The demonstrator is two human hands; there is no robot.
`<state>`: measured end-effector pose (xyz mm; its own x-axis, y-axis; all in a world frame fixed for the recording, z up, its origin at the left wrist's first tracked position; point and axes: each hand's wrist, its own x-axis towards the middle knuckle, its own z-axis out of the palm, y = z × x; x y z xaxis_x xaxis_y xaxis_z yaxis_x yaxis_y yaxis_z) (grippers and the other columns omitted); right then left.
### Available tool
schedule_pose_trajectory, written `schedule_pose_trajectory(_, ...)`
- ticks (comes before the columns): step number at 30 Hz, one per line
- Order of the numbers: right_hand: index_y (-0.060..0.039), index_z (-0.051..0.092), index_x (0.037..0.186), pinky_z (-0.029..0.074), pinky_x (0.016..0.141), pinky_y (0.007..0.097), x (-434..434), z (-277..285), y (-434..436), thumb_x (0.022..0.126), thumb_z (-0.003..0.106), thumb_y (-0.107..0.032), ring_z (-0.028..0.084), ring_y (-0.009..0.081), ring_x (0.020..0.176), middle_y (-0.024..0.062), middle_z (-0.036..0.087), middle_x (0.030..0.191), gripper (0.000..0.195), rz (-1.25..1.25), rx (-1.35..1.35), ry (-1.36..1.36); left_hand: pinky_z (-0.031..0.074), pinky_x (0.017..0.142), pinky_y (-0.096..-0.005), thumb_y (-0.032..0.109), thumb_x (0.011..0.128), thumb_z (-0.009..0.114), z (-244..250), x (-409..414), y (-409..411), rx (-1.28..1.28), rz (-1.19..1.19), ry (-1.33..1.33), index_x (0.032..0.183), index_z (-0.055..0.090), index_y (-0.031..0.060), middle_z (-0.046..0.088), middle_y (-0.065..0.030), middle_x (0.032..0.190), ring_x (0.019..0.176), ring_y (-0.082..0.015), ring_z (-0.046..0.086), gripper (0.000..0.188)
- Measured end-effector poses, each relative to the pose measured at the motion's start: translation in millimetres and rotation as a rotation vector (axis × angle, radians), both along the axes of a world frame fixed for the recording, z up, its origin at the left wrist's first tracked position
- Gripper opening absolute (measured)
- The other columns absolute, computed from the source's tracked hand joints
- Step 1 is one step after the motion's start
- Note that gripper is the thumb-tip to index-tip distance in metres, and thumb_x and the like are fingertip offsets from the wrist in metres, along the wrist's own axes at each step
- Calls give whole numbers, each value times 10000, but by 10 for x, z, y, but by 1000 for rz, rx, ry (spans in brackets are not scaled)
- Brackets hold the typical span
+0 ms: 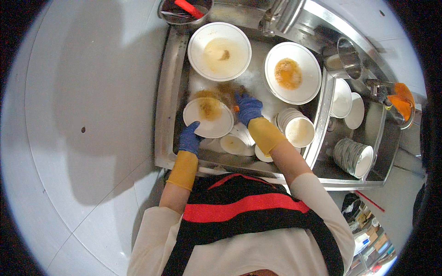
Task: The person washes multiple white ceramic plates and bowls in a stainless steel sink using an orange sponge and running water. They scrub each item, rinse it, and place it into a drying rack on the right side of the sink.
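My left hand, in a blue and yellow rubber glove, grips the near rim of a white bowl. The bowl is tilted and has yellow-brown residue in it. My right hand, gloved alike, is just right of that bowl, fingers pointing down into the steel sink. A blurred brown patch lies by its fingertips, and a small orange bit shows beside them. Whether the fingers hold anything is hidden. Past my hands stand a large white bowl with pale yellow liquid and another large bowl with orange residue.
Stacked small bowls lie tipped at the sink's right. The right basin holds white dishes and a bowl stack. A faucet, a steel pot, an orange cloth and a steel container edge the sink.
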<state>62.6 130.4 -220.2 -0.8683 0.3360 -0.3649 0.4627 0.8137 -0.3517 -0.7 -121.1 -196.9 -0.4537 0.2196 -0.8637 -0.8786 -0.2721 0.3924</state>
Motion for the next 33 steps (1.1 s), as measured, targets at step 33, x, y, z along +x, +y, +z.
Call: schedule_pose_trajectory(33,-74,530,1218,432,929,407,-667,-217,-1065,803,515,-126,550,380,1056,229,594,1093,419,196,-637,199,509,847,-399,406,937,419,-761,-585,173,79,-186,334,1303,422,35,517,-179,1228,1065,-304,555,521)
